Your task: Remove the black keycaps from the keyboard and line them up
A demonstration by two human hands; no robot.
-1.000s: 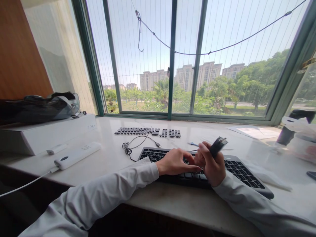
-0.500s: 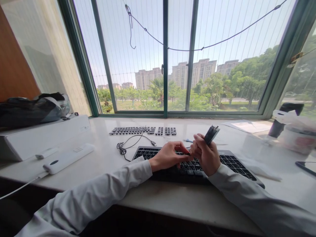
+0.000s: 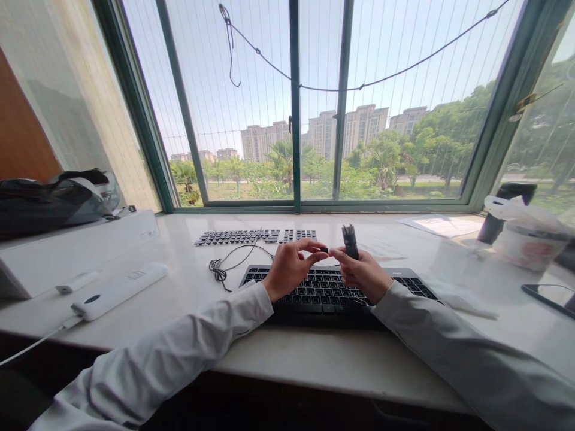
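My left hand point(image 3: 291, 266) pinches a small black keycap point(image 3: 324, 249) between thumb and fingertips, above the keyboard. Close by on its right, my right hand point(image 3: 363, 272) is closed round a short black tool point(image 3: 350, 240) whose jagged, pronged end points up. The tool's exact kind is hard to make out. Its fingertips are almost at the keycap. Beneath both hands lies a black keyboard point(image 3: 323, 296), its key positions showing pale outlines. Behind it, rows of loose black keycaps point(image 3: 238, 237) are laid out in keyboard order.
A coiled black cable point(image 3: 220, 272) lies left of the keyboard. Farther left are a white power strip point(image 3: 119, 291) and a white box point(image 3: 76, 251) with a dark bag point(image 3: 54, 200). A tub in plastic point(image 3: 530, 242), papers point(image 3: 442, 225) and a phone point(image 3: 550, 297) are on the right.
My left hand has lifted from the keyboard with the keycap now visible in its pinch. My right hand has turned, and the tool has swung left and more upright.
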